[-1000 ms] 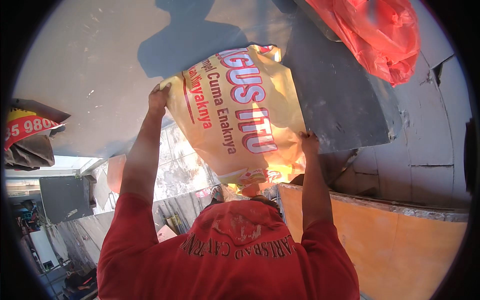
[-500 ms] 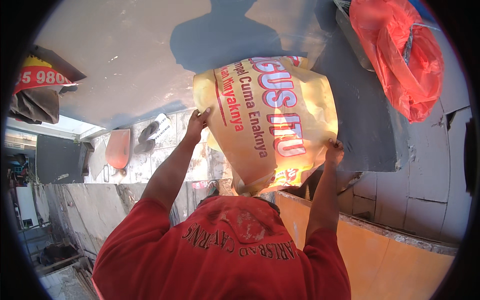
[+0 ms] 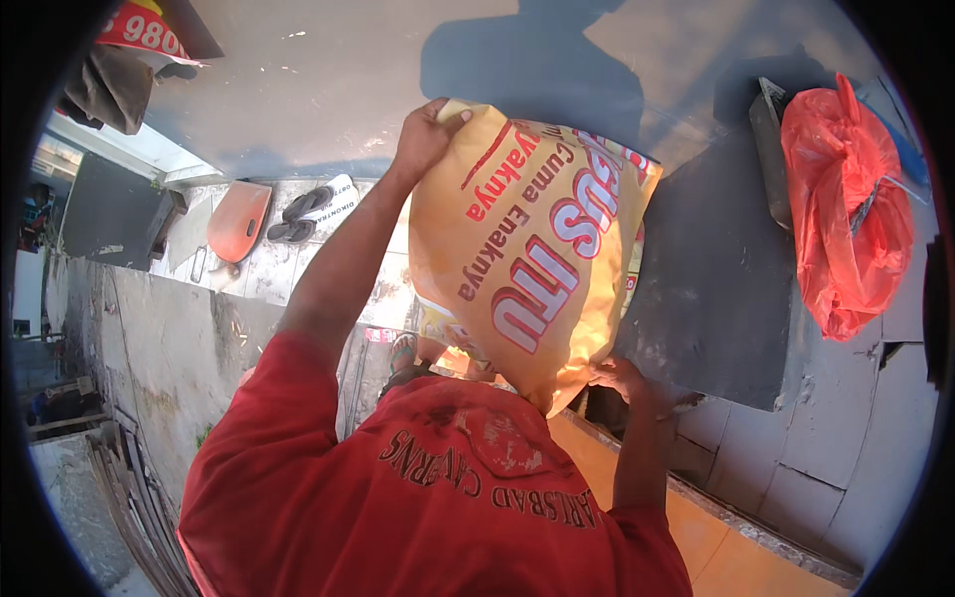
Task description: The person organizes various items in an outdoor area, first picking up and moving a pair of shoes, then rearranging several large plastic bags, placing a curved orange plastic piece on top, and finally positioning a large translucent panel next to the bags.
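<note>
A large yellow printed sheet (image 3: 497,249) with red and purple lettering bulges out in front of my chest, tilted with its top toward the upper left. My left hand (image 3: 426,144) grips its upper left corner, thumb on the printed face. Lower down on the right, my right hand (image 3: 619,378) pinches the sheet's lower right edge, its fingers partly hidden. The sheet's back and most of its underside do not show.
To the right, a red plastic bag (image 3: 846,229) lies beside a dark grey board (image 3: 716,269). Dark flip-flops (image 3: 303,207) and an orange-red rounded panel (image 3: 237,221) lie on white tiles at left. An orange surface (image 3: 686,527) is at lower right.
The sheet has turned, its left side rising and its right side dropping. My left hand has moved up, and my right hand down and toward me. The whole view has shifted.
</note>
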`<state>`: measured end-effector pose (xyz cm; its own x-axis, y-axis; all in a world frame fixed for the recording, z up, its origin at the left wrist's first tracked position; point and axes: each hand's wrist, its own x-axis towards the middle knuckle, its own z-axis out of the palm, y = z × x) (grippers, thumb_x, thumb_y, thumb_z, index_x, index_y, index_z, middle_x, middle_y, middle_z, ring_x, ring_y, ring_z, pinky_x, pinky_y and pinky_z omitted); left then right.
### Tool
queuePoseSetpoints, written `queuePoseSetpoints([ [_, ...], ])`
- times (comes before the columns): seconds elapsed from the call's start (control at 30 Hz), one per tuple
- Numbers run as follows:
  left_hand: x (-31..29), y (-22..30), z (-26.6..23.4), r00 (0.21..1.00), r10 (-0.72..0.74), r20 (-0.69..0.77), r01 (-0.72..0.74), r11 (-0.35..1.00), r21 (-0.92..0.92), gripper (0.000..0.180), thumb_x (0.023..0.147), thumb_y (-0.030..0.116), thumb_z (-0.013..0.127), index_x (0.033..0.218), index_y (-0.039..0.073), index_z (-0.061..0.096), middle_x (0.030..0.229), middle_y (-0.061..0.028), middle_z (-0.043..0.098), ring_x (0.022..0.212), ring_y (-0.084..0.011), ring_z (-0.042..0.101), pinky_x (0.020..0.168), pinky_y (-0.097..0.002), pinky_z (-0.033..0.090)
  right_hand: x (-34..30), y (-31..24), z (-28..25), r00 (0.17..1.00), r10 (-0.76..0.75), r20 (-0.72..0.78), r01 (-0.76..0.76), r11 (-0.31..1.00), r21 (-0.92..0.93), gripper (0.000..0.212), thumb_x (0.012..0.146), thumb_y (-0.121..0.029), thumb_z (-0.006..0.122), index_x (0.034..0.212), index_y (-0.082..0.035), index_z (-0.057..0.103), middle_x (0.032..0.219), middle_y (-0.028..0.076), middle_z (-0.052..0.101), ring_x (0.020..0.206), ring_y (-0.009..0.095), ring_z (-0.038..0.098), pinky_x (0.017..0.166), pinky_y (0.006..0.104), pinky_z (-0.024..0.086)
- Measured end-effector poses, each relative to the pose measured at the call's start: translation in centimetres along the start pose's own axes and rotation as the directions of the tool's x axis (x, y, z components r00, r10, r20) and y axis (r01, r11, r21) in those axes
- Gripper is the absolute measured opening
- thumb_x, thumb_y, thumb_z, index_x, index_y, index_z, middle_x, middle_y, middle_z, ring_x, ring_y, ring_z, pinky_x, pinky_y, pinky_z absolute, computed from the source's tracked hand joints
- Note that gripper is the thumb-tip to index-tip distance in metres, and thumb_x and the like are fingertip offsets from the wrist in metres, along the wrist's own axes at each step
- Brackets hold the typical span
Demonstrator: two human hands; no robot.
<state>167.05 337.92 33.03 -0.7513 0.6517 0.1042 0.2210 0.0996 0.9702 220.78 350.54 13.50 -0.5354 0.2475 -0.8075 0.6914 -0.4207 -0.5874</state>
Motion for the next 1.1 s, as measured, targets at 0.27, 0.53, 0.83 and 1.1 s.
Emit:
queuePoseSetpoints([
  [0.27, 4.9, 14.0, -2.4, 0.842, -0.213, 0.495, 0.099, 0.964, 0.246, 0.041, 0.095, 0.038, 0.067, 0.113, 0.001, 0.068, 0.091, -0.0076, 0.074, 0.072, -0.0122, 0.069, 0.069, -0.0277, 0.055, 3.5, 0.6, 7.2, 0.986, -0.155, -0.063, 0.162, 0.796, 0.583, 0.078, 0.095, -0.075, 0.038, 0.139, -0.011, 0.049, 0.122, 0.008, 0.063, 0.112, 0.023, 0.061, 0.096, 0.0421, 0.048],
  [0.53, 7.2, 14.9, -5.5, 0.701, -0.164, 0.694, 0.022, 0.978, 0.209, 0.034, 0.092, 0.032, 0.073, 0.111, 0.003, 0.070, 0.097, -0.0046, 0.074, 0.079, -0.0092, 0.068, 0.074, -0.0238, 0.053, 9.3, -11.9, 8.6, 0.827, -0.301, -0.474, 0.560, 0.510, 0.653, 0.084, 0.088, -0.079, 0.047, 0.139, -0.012, 0.050, 0.108, 0.006, 0.065, 0.096, 0.021, 0.063, 0.082, 0.0377, 0.051],
  [0.83, 11.1, 20.1, -15.5, 0.616, 0.095, 0.782, -0.001, 0.993, -0.120, 0.053, 0.085, 0.026, 0.079, 0.126, -0.001, 0.058, 0.121, -0.0137, 0.066, 0.107, -0.0250, 0.067, 0.094, -0.0386, 0.053, 11.1, -11.9, 3.6, 0.796, -0.292, -0.530, 0.589, 0.171, 0.790, 0.089, 0.086, -0.079, 0.052, 0.138, -0.008, 0.051, 0.117, 0.008, 0.064, 0.105, 0.023, 0.063, 0.085, 0.0411, 0.052],
  [1.1, 13.8, 12.7, -5.9, 0.700, -0.319, 0.639, 0.057, 0.917, 0.396, 0.034, 0.090, 0.024, 0.074, 0.115, 0.002, 0.070, 0.099, -0.0035, 0.073, 0.085, -0.0116, 0.068, 0.077, -0.0266, 0.053, 5.4, -10.3, 2.2, 0.634, -0.388, -0.669, 0.719, -0.022, 0.694, 0.049, 0.091, -0.029, 0.075, 0.129, -0.002, 0.058, 0.117, 0.007, 0.066, 0.105, 0.020, 0.062, 0.090, 0.0365, 0.052],
])
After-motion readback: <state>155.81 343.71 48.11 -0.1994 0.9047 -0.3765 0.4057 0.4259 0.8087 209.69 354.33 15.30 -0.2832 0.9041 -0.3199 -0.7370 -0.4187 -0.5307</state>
